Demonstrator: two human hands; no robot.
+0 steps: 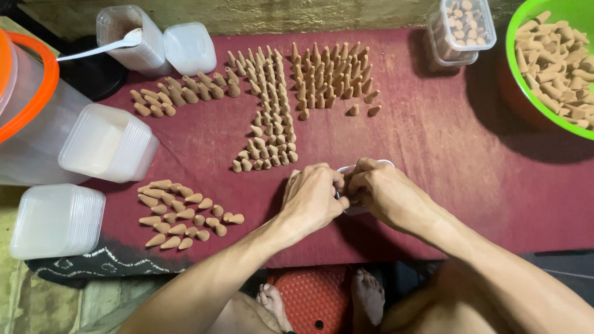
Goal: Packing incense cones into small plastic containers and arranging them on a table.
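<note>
left hand grip pinching clear tub; right hand grip likewise; cones beside

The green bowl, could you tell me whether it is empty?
No, the green bowl at the top right holds a heap of tan cones.

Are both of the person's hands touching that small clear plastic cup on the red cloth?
Touching. The head view shows the left hand and the right hand wrapped around the small clear cup, fingers over its rim and sides.
</note>
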